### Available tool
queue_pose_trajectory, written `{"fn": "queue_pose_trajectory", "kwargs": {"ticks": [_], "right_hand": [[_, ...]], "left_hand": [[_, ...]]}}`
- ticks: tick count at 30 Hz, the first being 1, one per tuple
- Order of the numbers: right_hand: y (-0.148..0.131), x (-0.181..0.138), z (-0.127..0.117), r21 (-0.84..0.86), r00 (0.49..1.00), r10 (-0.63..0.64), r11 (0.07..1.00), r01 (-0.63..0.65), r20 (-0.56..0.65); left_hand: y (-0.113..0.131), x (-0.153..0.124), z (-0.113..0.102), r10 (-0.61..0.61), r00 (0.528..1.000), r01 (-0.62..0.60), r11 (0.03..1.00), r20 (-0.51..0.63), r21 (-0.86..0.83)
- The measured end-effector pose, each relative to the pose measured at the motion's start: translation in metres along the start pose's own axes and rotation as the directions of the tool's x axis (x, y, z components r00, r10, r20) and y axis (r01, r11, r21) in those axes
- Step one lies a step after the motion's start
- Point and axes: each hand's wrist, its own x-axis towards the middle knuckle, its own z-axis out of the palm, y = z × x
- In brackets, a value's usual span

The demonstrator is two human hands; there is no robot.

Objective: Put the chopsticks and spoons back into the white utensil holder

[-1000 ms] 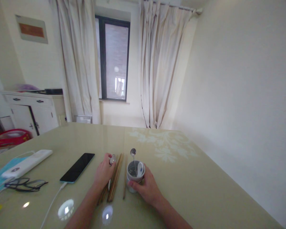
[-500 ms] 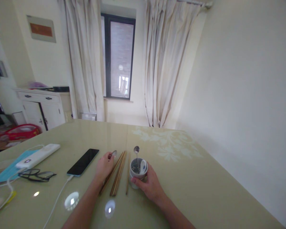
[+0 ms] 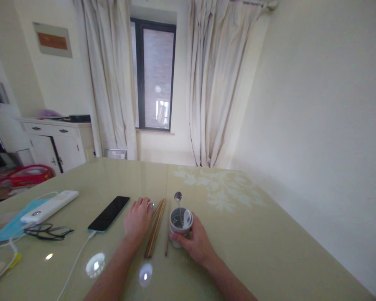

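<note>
right hand [image 3: 196, 241] around grey cup [image 3: 176, 228]

On my feed the table [image 3: 269, 255] reads pale olive green, with a whitish leaf-scroll pattern [image 3: 224, 190] at its far right, and on its near side I get a grey cup [image 3: 179, 229], a silver spoon [image 3: 178, 196], a white spoon [image 3: 187, 217] marked in blue, and brown chopsticks [image 3: 156, 231]; the spoon tip [image 3: 152, 206] by the left hand [image 3: 138, 218] seems silvery too, though too small to be sure. To the left I see a black phone [image 3: 109, 213] edged in light blue, black-framed glasses [image 3: 47, 230], a white power strip [image 3: 52, 205] and a light-blue sheet [image 3: 11, 228]. Far off are cream curtains [image 3: 111, 75], a dark window frame [image 3: 140, 75] and a red basket [image 3: 34, 179].
</note>
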Motion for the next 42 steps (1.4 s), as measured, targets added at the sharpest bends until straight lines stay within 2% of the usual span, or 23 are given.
{"fn": "queue_pose_trajectory", "kwargs": {"ticks": [2,3,5,7,9,11,14,16,18,22,25,28,30,34,39,42], "right_hand": [[0.0,0.0,0.001,-0.017,1.0,-0.004,1.0,0.004,-0.008],[0.0,0.0,0.002,-0.027,1.0,-0.008,1.0,0.008,-0.008],[-0.001,0.0,0.003,-0.047,1.0,-0.018,0.999,0.017,-0.001],[-0.002,-0.001,0.005,-0.06,1.0,-0.026,0.998,0.026,0.004],[-0.002,-0.001,0.006,-0.067,1.0,-0.029,0.997,0.029,0.002],[-0.002,-0.001,0.006,-0.068,1.0,-0.013,0.998,0.013,-0.001],[-0.003,-0.002,0.005,-0.057,1.0,0.022,0.998,-0.022,0.001],[-0.003,-0.002,0.005,-0.049,1.0,0.031,0.998,-0.031,0.003],[-0.003,-0.001,0.005,-0.046,1.0,0.026,0.999,-0.026,0.0],[-0.001,-0.001,0.005,-0.03,1.0,0.008,1.0,-0.008,0.01],[0.001,0.0,0.005,-0.016,1.0,-0.003,1.0,0.004,0.018],[0.002,0.0,0.004,-0.014,1.0,0.001,1.0,0.0,0.019],[0.002,0.0,0.004,-0.016,1.0,0.008,1.0,-0.008,0.022],[0.0,0.0,0.004,-0.021,1.0,0.018,1.0,-0.018,0.018],[0.0,0.0,0.004,-0.014,0.999,0.019,1.0,-0.019,0.026],[0.001,0.0,0.005,-0.014,1.0,0.02,1.0,-0.02,0.022]], "left_hand": [[0.016,-0.004,-0.004,0.045,0.998,-0.056,0.97,-0.053,-0.238],[0.026,-0.006,-0.003,0.05,0.998,-0.059,0.915,-0.032,-0.399],[0.046,-0.01,0.001,0.063,0.994,0.013,0.73,0.088,-0.683],[0.063,-0.013,0.007,0.066,0.975,0.142,0.553,0.214,-0.821],[0.072,-0.012,0.01,0.024,0.967,0.219,0.419,0.252,-0.881],[0.07,-0.007,0.004,-0.053,0.978,0.208,0.244,0.201,-0.947],[0.046,0.008,-0.014,-0.19,0.977,0.09,-0.041,0.097,-0.995],[0.022,0.018,-0.024,-0.282,0.958,0.03,-0.116,0.062,-0.993],[-0.001,0.026,-0.026,-0.362,0.93,0.053,-0.052,0.068,-0.997],[-0.027,0.032,-0.009,-0.415,0.894,0.313,0.312,0.168,-0.897],[-0.031,0.031,0.003,-0.39,0.904,0.399,0.616,0.177,-0.68],[-0.031,0.031,0.009,-0.346,0.928,0.372,0.844,0.137,-0.386],[-0.032,0.03,0.011,-0.323,0.936,0.348,0.908,0.141,-0.234],[-0.034,0.027,0.018,-0.263,0.955,0.271,0.962,0.135,-0.038],[-0.039,0.023,0.026,-0.181,0.974,0.169,0.981,0.134,0.1],[-0.036,0.021,0.021,-0.17,0.977,0.154,0.98,0.131,0.129]]}}
